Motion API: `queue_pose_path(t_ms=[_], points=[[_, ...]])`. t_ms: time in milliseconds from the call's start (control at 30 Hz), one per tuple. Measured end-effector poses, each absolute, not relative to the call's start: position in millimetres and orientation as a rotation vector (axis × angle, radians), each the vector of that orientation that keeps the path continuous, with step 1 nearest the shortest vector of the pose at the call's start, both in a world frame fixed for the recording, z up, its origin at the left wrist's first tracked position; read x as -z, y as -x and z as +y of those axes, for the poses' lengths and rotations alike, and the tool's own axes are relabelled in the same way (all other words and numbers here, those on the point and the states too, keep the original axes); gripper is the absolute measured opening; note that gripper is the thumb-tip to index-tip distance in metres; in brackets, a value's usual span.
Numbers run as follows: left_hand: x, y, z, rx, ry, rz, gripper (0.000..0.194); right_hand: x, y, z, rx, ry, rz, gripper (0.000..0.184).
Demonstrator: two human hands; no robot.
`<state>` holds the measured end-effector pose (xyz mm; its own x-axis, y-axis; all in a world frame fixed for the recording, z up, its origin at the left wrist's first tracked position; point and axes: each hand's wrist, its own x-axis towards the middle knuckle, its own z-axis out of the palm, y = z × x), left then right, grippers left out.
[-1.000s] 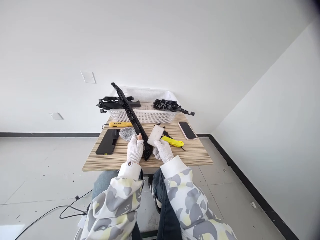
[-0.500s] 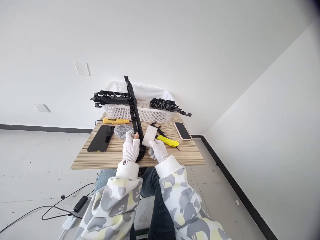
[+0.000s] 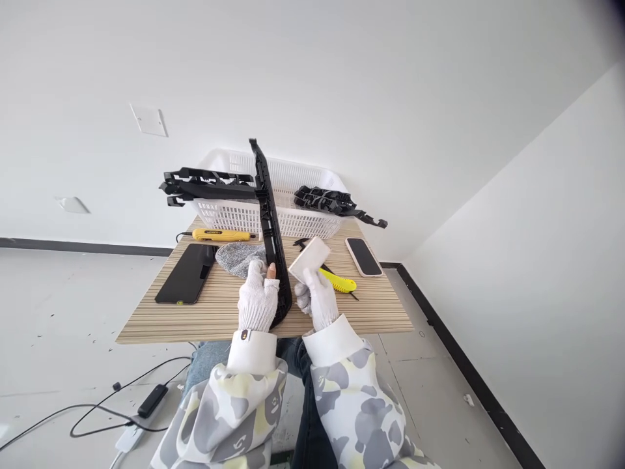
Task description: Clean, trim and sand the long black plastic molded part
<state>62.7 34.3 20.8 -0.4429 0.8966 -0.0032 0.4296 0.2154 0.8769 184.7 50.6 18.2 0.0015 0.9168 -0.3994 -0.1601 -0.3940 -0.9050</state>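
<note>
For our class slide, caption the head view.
Left hand holds a long black part; right hand, a pale rectangular piece.

My striped bench carries a white basket at its far side. To my left lie a yellow corded tool, a flat black device and a grey cloth; to my right, a yellow cutter, a black tool and a phone
</note>
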Motion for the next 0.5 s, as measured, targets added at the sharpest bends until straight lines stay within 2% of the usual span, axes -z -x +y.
queue_pose_path(t_ms=[100, 200, 300, 433, 500], points=[[-19, -60, 34, -1.146, -1.252, 1.970, 0.023, -17, -182, 48, -1.557, 1.331, -0.925, 0.022], [-16, -54, 34, -1.131, -1.284, 1.964, 0.027, -14, -179, 50, -1.458, 1.370, -0.839, 0.028], [-14, -47, 33, -1.156, -1.313, 1.924, 0.029, -12, -178, 54, -1.578, 1.360, -0.925, 0.032], [-14, -40, 31, -1.183, -1.340, 1.903, 0.029, -10, -179, 55, -1.477, 1.343, -0.858, 0.028], [-15, -37, 30, -1.176, -1.343, 1.891, 0.029, -10, -181, 53, -1.534, 1.359, -0.916, 0.026]])
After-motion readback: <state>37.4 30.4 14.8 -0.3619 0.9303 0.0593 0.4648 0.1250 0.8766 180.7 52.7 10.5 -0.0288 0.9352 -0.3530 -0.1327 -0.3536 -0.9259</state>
